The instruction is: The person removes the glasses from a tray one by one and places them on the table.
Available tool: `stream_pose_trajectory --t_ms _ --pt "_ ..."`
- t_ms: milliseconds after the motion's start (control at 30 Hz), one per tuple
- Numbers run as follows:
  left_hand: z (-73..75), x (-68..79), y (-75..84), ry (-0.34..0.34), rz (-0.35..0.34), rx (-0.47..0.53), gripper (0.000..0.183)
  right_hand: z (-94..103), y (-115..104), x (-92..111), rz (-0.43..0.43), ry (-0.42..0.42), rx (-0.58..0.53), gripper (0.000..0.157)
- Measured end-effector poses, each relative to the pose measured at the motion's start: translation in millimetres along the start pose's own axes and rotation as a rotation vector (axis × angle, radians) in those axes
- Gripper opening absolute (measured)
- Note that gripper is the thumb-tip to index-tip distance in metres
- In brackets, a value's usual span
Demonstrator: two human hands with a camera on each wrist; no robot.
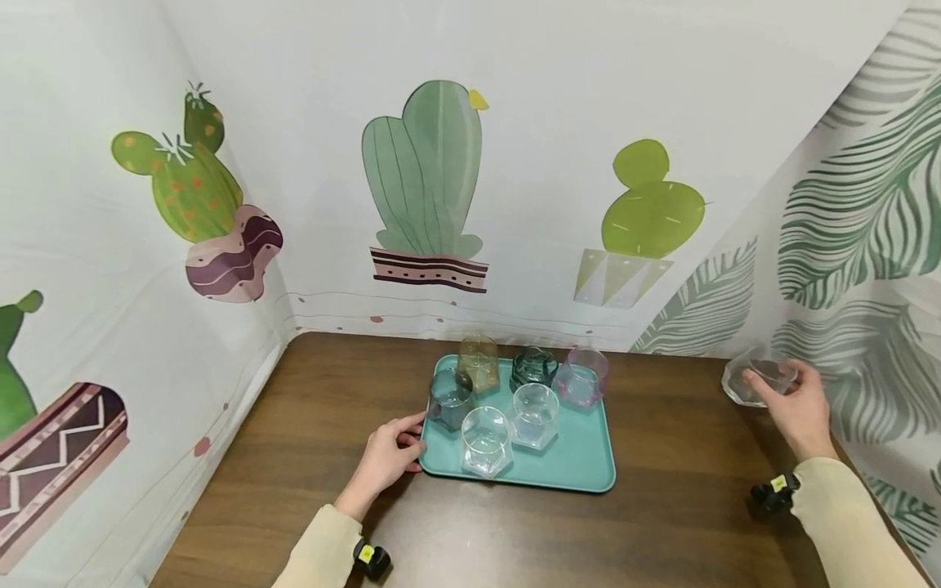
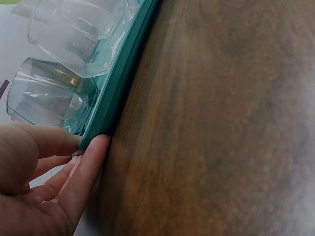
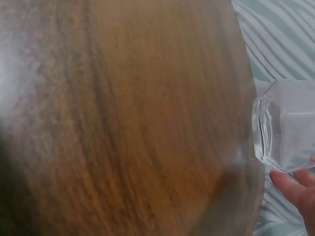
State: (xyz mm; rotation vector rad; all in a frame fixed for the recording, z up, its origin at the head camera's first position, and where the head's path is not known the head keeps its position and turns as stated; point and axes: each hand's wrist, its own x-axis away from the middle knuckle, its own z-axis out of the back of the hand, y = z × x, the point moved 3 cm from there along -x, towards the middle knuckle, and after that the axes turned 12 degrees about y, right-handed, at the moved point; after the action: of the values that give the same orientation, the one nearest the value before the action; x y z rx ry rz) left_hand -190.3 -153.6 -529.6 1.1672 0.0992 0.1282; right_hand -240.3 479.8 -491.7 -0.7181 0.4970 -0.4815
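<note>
While the left hand [image 1: 385, 453] pinches the near left corner of the tray [image 1: 577, 467], seemingly to steady it, the right hand [image 1: 800, 408] grips a clear glass [image 3: 288, 123] well right of it; six other glasses [image 1: 533, 413] stand upright on it, their flat bases likely keeping them stable.

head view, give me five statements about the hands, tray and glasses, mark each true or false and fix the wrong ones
1. The left hand holds the tray by its edge. True.
2. Six glasses stand on the tray. True.
3. The right hand holds a pink glass. False: it holds a clear glass.
4. The amber glass stands at the tray's near edge. False: it stands by the far edge.
5. The glass in the right hand is off the tray. True.
</note>
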Motion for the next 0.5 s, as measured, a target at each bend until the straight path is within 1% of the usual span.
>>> stream_pose_trajectory --t_ms 233,367,500 --pt "-0.1 0.5 1.0 -0.006 -0.004 0.010 0.048 -4.8 1.8 -1.4 -0.001 0.025 -0.013 0.077" --pt "-0.1 0.2 -0.1 -0.006 -0.005 0.014 0.048 -6.4 3.3 -3.2 -0.014 0.018 0.001 0.080" --pt "0.4 0.7 -0.2 -0.002 -0.016 0.035 0.047 -8.6 3.5 -3.5 -0.018 -0.006 0.014 0.085"
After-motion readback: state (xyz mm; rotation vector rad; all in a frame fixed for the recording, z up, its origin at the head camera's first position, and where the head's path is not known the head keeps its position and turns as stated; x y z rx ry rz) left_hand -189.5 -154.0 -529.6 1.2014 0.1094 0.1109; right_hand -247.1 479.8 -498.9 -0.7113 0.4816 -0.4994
